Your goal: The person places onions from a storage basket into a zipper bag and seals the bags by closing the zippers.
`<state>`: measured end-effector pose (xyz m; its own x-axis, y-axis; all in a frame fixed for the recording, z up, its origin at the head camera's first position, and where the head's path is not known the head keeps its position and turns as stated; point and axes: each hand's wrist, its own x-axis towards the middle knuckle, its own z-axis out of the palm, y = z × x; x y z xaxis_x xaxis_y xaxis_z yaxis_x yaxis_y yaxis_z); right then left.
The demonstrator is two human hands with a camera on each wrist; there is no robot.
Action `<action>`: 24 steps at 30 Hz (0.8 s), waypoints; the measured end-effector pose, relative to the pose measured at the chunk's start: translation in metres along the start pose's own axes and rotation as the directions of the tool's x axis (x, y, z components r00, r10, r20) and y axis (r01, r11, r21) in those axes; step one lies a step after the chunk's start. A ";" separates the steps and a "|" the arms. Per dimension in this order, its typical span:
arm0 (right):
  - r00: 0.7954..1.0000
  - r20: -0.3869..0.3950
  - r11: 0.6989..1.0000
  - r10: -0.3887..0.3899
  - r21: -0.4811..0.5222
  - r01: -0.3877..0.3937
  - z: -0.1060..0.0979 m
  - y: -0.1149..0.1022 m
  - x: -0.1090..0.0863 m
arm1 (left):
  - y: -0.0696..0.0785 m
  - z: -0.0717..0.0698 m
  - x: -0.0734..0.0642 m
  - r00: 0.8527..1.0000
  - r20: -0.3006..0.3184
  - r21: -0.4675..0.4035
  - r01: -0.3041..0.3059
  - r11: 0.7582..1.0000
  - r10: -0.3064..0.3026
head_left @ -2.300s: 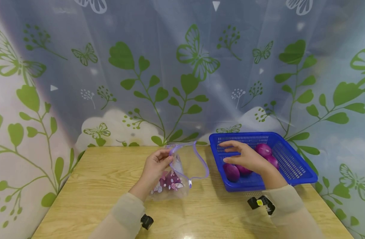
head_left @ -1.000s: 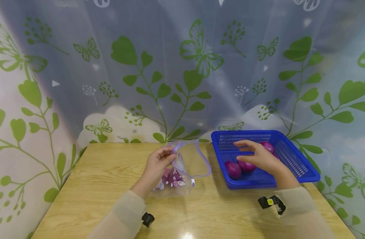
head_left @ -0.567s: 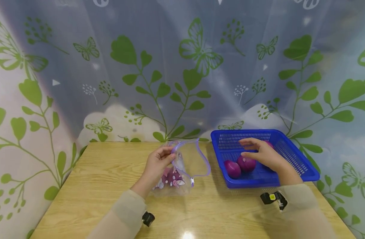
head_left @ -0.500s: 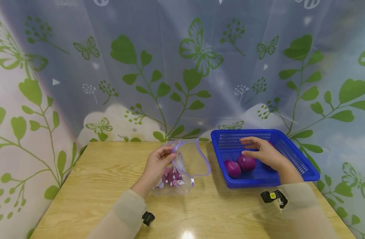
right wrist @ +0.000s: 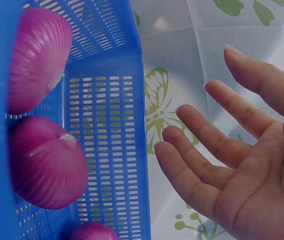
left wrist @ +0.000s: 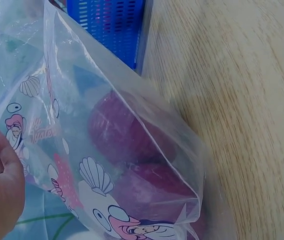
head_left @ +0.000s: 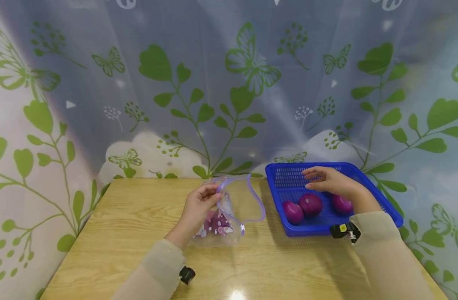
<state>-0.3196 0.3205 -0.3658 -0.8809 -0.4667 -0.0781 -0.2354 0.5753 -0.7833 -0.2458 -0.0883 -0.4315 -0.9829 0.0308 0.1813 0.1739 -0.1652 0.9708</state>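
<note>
My left hand (head_left: 198, 205) pinches the purple-edged mouth of a clear printed zip bag (head_left: 234, 235), which stands on the table with its mouth spread wide. Inside the bag, in the left wrist view, lie red onions (left wrist: 126, 127), partly veiled by the plastic and its shell prints. My right hand (head_left: 331, 182) hovers over a blue plastic basket (head_left: 335, 230), its fingers apart and holding nothing. Below it in the basket are a red onion (head_left: 310, 204), another onion (head_left: 292, 213) touching it on the left, and a third onion (head_left: 342, 204) partly hidden by the wrist.
The basket stands at the right of the wooden table (head_left: 138, 225), close to the bag. Behind the table hangs a curtain (head_left: 198, 83) printed with leaves and butterflies. A black wrist camera (head_left: 186, 275) sits at the left sleeve, another camera (head_left: 339, 230) at the right.
My right hand has drawn up and back from the onions, moving rightward, so more of them shows. The left hand and bag stay almost where they were.
</note>
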 end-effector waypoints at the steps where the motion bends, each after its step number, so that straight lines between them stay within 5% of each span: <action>1: 1.000 0.008 1.000 0.013 0.000 -0.013 -0.001 0.000 0.001 | -0.001 0.000 0.000 1.000 0.001 0.001 -0.002 1.000 0.002; 24: 0.985 0.082 0.974 0.152 0.156 -0.163 -0.020 0.040 0.032 | -0.004 -0.002 -0.001 1.000 0.016 -0.017 -0.015 1.000 0.016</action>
<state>-0.3658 0.3421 -0.3873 -0.8699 -0.4273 -0.2464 -0.0216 0.5321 -0.8464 -0.2461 -0.0894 -0.4362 -0.9790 0.0439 0.1991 0.1880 -0.1829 0.9650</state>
